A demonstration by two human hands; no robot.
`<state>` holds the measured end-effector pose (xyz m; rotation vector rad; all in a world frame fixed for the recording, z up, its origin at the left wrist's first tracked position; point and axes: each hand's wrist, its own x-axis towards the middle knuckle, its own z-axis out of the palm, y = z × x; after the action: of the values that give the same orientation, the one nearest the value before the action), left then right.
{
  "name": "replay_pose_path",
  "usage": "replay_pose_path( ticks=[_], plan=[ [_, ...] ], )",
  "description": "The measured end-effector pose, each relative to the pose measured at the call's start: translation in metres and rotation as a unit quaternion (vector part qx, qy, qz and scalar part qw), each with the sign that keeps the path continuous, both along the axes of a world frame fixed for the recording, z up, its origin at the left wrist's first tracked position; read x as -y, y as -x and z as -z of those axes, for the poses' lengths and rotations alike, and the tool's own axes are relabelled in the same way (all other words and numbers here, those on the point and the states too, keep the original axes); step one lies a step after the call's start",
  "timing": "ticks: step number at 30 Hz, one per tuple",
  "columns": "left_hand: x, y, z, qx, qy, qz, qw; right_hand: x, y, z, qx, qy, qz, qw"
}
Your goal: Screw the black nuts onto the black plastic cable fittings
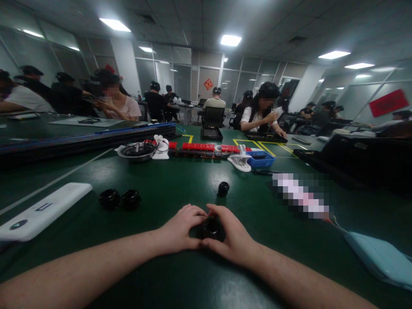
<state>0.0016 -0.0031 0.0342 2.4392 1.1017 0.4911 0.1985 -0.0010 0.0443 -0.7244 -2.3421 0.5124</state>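
In front of me on the green table is a black, glossy ring-shaped part [211, 228] with a round hole facing up. My right hand [230, 234] curls around its right side, thumb at the front and fingers at the back. From the other side my left hand [184, 226] closes in, its fingertips and thumb at the part's left edge. A smaller-looking black round part [223, 189] stands just beyond my hands. Two more black round parts, one on the left [109, 199] and one beside it [131, 199], sit left of my left hand.
A white flat device [45, 211] lies at left, a light-blue pouch [381, 257] at right. Farther back are a metal bowl [137, 151], white clip stands, red blocks [198, 146] and a blue bin [261, 159]. A black case [357, 161] stands at right. Co-workers sit beyond.
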Motion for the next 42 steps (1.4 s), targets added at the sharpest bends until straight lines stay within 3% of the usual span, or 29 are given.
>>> replay_pose_path(
  ticks=[6, 13, 18, 23, 33, 42],
  plan=[
    [0.0015, -0.0022, -0.0035, 0.01, -0.001, -0.003, 1.0, 0.0022, -0.0002, 0.0002, -0.049, -0.017, -0.029, 0.998],
    [0.0003, -0.001, -0.0022, -0.001, 0.003, 0.0, 1.0, 0.0002, 0.0012, 0.0001, -0.004, 0.011, -0.007, 1.0],
    [0.0008, -0.002, -0.0048, 0.011, -0.001, 0.004, 1.0, 0.0012, -0.0007, -0.001, -0.055, -0.007, -0.031, 0.998],
    [-0.0001, -0.0003, -0.0018, 0.0, 0.006, 0.001, 1.0, 0.0021, -0.0003, -0.0002, -0.013, 0.001, -0.054, 0.998],
    [0.0019, -0.0023, -0.0055, 0.01, -0.003, 0.003, 1.0, 0.0021, -0.0004, -0.0007, -0.048, -0.004, -0.019, 0.999],
    [-0.0004, 0.0008, 0.0009, -0.003, 0.005, -0.003, 1.0, 0.0018, 0.0004, 0.0001, 0.001, 0.03, -0.015, 0.999]
  ],
)
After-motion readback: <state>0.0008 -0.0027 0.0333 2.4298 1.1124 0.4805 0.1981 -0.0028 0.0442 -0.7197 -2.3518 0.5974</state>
